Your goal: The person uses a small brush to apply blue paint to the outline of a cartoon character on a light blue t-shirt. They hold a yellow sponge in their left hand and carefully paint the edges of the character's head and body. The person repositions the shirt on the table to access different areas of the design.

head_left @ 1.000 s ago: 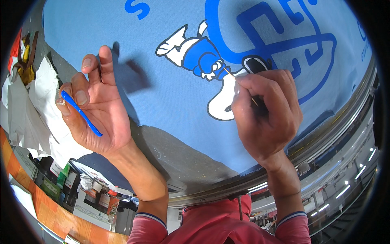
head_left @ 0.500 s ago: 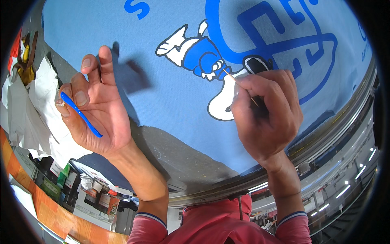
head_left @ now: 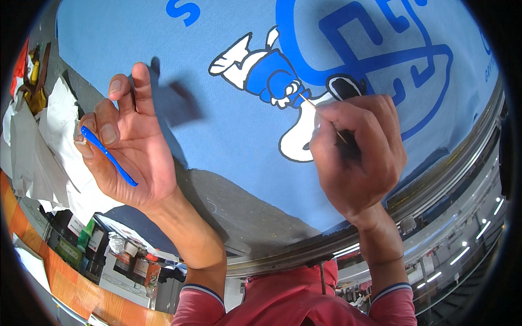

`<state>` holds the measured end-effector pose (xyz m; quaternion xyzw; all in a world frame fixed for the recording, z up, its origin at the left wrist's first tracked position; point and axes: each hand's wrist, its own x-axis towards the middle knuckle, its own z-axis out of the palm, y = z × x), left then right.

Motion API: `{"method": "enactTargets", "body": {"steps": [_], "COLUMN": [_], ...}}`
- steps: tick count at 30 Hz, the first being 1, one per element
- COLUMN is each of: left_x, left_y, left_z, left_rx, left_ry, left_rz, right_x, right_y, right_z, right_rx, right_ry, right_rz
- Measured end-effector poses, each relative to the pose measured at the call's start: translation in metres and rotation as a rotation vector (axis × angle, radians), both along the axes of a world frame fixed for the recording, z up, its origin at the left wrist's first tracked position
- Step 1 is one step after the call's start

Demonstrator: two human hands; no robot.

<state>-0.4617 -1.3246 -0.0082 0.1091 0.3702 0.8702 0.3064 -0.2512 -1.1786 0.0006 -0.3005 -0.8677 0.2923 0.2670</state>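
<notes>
My right hand (head_left: pixel 363 155) pinches a thin wooden toothpick (head_left: pixel 308 101) between thumb and forefinger. The toothpick's tip is at the blue collar of a cartoon figure (head_left: pixel 267 76) in blue, white and black, printed on a light blue textured sheet (head_left: pixel 228 141). Whether the tip touches the surface I cannot tell. Palm up, my left hand (head_left: pixel 142 144) is held above the sheet's left part. Its thumb and fingers hold a slender, glossy blue stick (head_left: pixel 109 156), whose lower end lies over the palm. Part of the figure is hidden behind my right hand.
Crumpled white paper (head_left: pixel 57 146) lies left of the sheet, on the grey table (head_left: pixel 217 204). Large blue outlines (head_left: pixel 361 68) cover the sheet's upper right. A wooden surface (head_left: pixel 81 277) and assorted clutter are at lower left. A rail (head_left: pixel 435 179) runs along the right edge.
Almost nothing differs. The blue stick in my left hand has shifted very slightly downward, and my right hand keeps the toothpick at the same spot on the figure.
</notes>
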Motion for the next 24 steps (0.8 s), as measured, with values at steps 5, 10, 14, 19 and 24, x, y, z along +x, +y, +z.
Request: {"method": "enactTargets", "body": {"steps": [5, 10, 14, 19, 24], "left_x": [-0.001, 0.002, 0.005, 0.001, 0.023], "left_y": [-0.001, 0.002, 0.006, -0.001, 0.008], "left_z": [0.0, 0.002, 0.008, 0.0, 0.009], "left_rx": [-0.009, -0.014, -0.033, -0.016, -0.221], "left_ry": [0.013, -0.009, -0.041, 0.048, 0.243], "left_rz": [-0.004, 0.013, 0.055, -0.039, -0.023], "right_x": [0.001, 0.001, 0.001, 0.001, -0.001], "right_y": [0.0, 0.001, 0.001, 0.0, -0.006], "right_z": [0.0, 0.0, 0.001, 0.0, 0.007], "right_rx": [-0.003, 0.0, 0.007, -0.009, -0.114], "right_ry": [0.0, -0.013, -0.023, -0.001, 0.062], "right_rz": [0.019, 0.028, 0.043, 0.001, -0.113]}}
